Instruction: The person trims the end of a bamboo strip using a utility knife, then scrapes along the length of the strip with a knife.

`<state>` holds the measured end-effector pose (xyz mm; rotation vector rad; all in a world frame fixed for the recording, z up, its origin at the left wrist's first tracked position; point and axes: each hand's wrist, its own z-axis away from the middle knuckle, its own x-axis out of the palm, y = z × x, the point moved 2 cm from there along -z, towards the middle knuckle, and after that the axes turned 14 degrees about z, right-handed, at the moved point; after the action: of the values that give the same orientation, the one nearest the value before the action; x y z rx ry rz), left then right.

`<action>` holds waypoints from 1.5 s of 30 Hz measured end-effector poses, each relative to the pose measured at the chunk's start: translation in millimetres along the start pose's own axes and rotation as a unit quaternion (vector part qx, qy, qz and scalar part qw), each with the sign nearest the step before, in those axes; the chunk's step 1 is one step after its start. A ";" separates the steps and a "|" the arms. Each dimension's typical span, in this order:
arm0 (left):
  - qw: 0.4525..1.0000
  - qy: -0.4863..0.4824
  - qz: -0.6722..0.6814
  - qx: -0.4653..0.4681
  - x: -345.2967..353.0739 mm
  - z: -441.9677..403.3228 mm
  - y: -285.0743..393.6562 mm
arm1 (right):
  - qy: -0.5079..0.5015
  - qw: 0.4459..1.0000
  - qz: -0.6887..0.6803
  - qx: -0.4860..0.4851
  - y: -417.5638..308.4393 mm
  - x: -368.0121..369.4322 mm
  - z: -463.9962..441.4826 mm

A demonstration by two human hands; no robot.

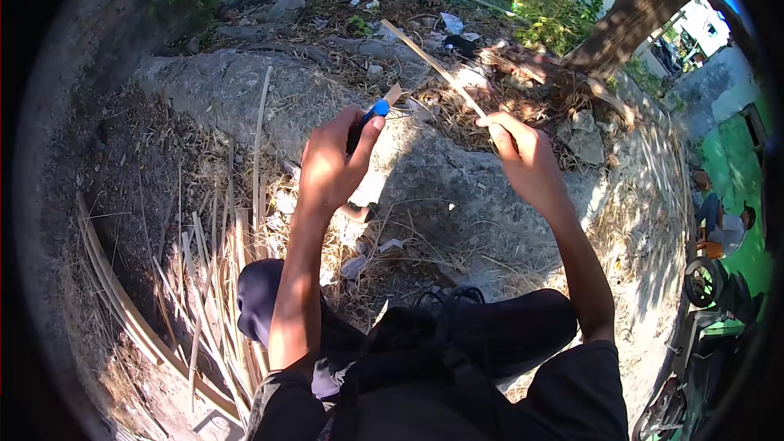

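Note:
My left hand [331, 159] is closed round a blue-and-black utility knife [380, 108], with a short, flat, brownish blade pointing up and to the right. Between the fingers of my right hand [523, 155] is the lower end of a thin, pale bamboo strip [433, 64]. The strip slants up and to the left, and its far end is in the air beyond the knife. Knife and strip are apart. Most of the knife's handle is hidden inside my left fist.
Several long split bamboo strips [200, 310] lie at lower left, beside my knee. A rough stone ledge [465, 196] runs across in front of me, with dry grass and litter behind it. A tree trunk [645, 12] leans at upper right. At far right sit a person [729, 229] and a motorbike wheel [701, 282].

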<state>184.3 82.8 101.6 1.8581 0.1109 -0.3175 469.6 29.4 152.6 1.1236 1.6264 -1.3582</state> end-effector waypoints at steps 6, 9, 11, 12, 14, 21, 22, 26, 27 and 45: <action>0.998 -0.021 0.004 -0.059 56.8 8.3 15.9 | 0.049 0.995 -0.069 -0.056 66.6 -12.3 8.7; 0.997 -0.021 -0.019 -0.074 73.7 4.9 28.1 | 0.006 0.997 -0.069 -0.028 83.2 0.4 15.5; 0.990 -0.008 -0.037 -0.133 84.0 3.1 53.8 | 0.033 0.992 -0.105 -0.055 97.4 14.6 22.5; 0.994 -0.010 -0.049 -0.098 88.6 1.8 61.5 | 0.055 0.988 -0.127 -0.069 103.2 15.9 26.5; 0.995 -0.001 -0.051 -0.091 100.4 8.2 76.1 | 0.055 0.987 -0.137 -0.071 113.0 12.8 31.2; 0.999 -0.040 0.011 -0.033 144.5 15.3 81.3 | 0.139 0.980 -0.118 -0.086 126.6 1.8 38.5; 0.998 -0.048 0.026 -0.037 149.9 15.6 76.0 | 0.110 0.986 -0.109 -0.058 124.9 -4.7 44.3; 0.994 -0.092 0.056 -0.001 179.3 7.9 70.0 | 0.088 0.984 -0.153 -0.006 156.7 -14.6 65.7; 0.992 -0.116 0.052 -0.015 185.4 8.3 75.4 | 0.047 0.970 -0.235 0.041 165.0 -14.6 74.7; 0.975 -0.097 0.198 0.035 130.1 9.6 25.5 | -0.021 0.948 -0.315 0.031 60.7 -20.2 13.8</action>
<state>313.5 54.9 87.0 1.8593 -0.4052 -0.2229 533.5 16.2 147.5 0.6084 2.0162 -1.8198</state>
